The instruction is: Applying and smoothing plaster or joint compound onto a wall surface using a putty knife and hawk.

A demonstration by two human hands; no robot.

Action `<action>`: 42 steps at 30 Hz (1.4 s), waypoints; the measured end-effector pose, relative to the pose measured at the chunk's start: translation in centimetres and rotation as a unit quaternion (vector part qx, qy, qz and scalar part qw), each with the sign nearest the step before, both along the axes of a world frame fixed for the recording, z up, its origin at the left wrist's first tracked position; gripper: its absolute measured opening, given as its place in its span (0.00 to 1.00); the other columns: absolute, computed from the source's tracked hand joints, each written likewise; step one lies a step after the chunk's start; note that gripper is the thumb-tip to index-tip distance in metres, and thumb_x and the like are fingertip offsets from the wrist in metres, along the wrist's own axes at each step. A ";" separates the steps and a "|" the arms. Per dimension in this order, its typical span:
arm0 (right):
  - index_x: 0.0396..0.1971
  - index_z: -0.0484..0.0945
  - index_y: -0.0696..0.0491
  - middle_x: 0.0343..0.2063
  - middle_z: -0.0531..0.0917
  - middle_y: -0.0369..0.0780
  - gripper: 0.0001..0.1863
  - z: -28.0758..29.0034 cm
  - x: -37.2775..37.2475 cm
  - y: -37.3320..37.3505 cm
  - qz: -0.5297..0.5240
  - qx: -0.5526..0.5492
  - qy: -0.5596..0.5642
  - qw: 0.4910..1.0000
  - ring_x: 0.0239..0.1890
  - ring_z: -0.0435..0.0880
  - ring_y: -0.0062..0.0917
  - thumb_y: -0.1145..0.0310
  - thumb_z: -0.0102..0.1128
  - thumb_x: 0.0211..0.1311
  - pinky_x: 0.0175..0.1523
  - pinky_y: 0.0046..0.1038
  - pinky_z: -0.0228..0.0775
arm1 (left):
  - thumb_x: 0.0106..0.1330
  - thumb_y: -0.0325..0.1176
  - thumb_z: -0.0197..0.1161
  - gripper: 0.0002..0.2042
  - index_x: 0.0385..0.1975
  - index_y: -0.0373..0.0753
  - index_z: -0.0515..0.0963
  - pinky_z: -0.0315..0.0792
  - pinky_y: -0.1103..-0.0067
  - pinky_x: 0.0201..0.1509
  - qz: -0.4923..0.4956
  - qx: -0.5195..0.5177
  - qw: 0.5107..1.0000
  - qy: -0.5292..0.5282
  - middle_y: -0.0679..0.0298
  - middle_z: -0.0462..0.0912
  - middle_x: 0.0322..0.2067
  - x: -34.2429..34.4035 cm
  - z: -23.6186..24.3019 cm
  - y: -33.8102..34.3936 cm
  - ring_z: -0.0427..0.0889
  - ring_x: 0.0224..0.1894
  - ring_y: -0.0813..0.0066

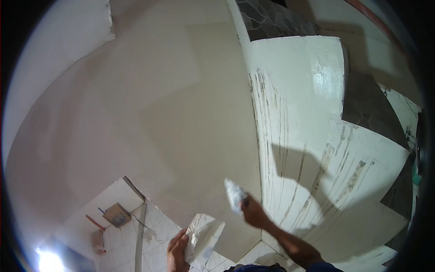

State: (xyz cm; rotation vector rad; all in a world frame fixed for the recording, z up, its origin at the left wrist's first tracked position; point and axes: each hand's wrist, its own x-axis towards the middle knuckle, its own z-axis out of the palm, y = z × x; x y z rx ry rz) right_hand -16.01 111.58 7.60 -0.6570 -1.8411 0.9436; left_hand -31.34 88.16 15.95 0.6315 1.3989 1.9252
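Note:
My right hand (254, 214) is closed round the handle of a putty knife (234, 196), its blade coated in white paste. The blade points up and to the left, in front of the beige wall (199, 136); whether it touches the surface I cannot tell. Lower and to the left, my left hand (178, 252) grips the edge of a flat plate (204, 236) smeared with whitish putty. That plate is tilted, and my fingers partly hide its left side.
A white stepped stair side (299, 109) with dark vertical streaks rises on the right, topped by dark stone-patterned treads (371, 99). At lower left are a tiled floor (156, 226), a brown box (117, 215) and a bright lamp (50, 262).

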 end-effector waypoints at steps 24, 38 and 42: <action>0.51 0.74 0.61 0.48 0.76 0.49 0.21 27.4 -7.4 2.3 -0.119 0.535 -0.030 0.836 0.50 0.76 0.42 0.78 0.58 0.54 0.55 0.42 0.73 | 0.70 0.32 0.53 0.23 0.59 0.21 0.68 0.79 0.76 0.48 -0.078 0.042 0.994 -0.067 0.51 0.83 0.47 -2.2 -4.7 3.0 0.85 0.43 0.67; 0.50 0.72 0.63 0.40 0.74 0.48 0.21 33.7 -9.7 4.7 -0.293 0.506 -0.049 0.810 0.47 0.75 0.43 0.76 0.60 0.55 0.47 0.40 0.77 | 0.72 0.36 0.55 0.22 0.59 0.26 0.72 0.75 0.75 0.56 -0.040 -0.051 0.997 -0.048 0.52 0.80 0.53 -0.6 -4.2 2.8 0.80 0.53 0.66; 0.50 0.74 0.60 0.45 0.77 0.48 0.19 30.4 -8.6 -0.4 -0.032 0.584 0.023 0.810 0.50 0.76 0.43 0.77 0.55 0.57 0.56 0.43 0.70 | 0.71 0.34 0.54 0.22 0.59 0.24 0.70 0.77 0.75 0.51 -0.061 -0.030 0.995 -0.073 0.51 0.81 0.50 -1.3 -5.4 2.7 0.83 0.48 0.67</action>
